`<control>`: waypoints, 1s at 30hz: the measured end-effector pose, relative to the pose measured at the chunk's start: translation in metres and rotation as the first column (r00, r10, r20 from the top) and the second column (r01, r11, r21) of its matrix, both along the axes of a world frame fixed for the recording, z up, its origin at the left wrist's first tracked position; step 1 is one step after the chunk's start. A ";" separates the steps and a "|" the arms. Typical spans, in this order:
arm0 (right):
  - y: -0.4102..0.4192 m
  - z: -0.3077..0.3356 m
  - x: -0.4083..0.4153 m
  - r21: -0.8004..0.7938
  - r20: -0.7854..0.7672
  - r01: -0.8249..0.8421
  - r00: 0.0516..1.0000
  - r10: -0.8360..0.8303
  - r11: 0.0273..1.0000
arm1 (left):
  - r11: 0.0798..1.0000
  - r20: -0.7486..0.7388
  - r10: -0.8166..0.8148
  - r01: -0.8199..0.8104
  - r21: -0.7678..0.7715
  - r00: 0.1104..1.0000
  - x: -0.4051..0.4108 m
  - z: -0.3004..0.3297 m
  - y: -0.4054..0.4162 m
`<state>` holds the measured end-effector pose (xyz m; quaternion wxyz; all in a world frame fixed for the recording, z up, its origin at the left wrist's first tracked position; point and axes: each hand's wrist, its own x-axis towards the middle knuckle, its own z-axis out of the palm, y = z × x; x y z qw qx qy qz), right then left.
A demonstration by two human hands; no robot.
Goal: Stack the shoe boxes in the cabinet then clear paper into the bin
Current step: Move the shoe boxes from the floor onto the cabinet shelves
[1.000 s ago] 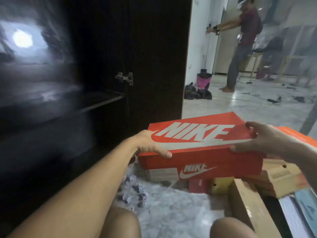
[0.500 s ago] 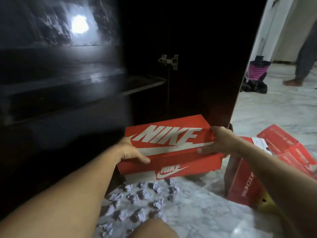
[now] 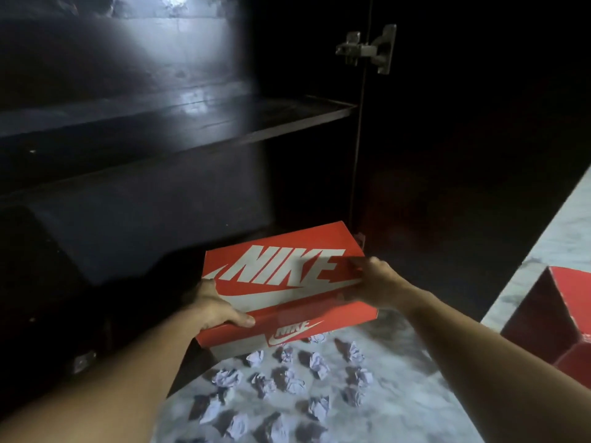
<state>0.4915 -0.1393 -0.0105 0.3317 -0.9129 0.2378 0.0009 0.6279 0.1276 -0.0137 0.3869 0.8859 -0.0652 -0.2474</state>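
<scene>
Holding the rectangular orange cardboard shoe box (image 3: 284,282) at the dark cabinet's (image 3: 192,123) low opening: left hand (image 3: 214,306) and right hand (image 3: 374,282) clamp opposite ends. Looks light, stiff, crushable; end grips suit it.

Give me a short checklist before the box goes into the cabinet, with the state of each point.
1. Both hands hold the shoe box: left hand at its left end, right hand at its right end: ok.
2. Lid closed: ok.
3. Cabinet door open: ok.
4. Space below the shelf free: cannot tell, too dark.
5. Paper balls cleared from the floor: not ok.
</scene>
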 end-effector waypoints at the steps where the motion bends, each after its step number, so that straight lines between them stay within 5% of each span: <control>1: -0.003 -0.009 0.011 0.001 -0.001 -0.010 1.000 0.010 1.000 | 1.000 0.002 0.013 -0.013 0.004 1.000 0.007 -0.007 0.000; 11: -0.017 -0.078 0.093 -0.101 0.042 0.001 0.999 0.003 0.995 | 0.992 0.096 0.114 -0.109 -0.057 0.989 0.051 -0.054 -0.015; 15: -0.001 -0.082 0.115 -0.465 0.145 0.105 0.989 -0.041 0.879 | 0.965 0.468 0.045 -0.159 0.208 0.882 0.062 -0.062 -0.026; 18: 0.013 -0.083 0.132 -0.484 0.169 0.074 0.986 0.011 0.872 | 0.972 0.618 0.015 -0.155 0.174 0.786 0.066 -0.070 -0.032; 30: 0.012 -0.076 0.178 -0.423 -0.111 -0.069 0.994 0.024 0.904 | 0.878 0.504 -0.255 -0.021 0.478 0.825 0.114 -0.085 -0.028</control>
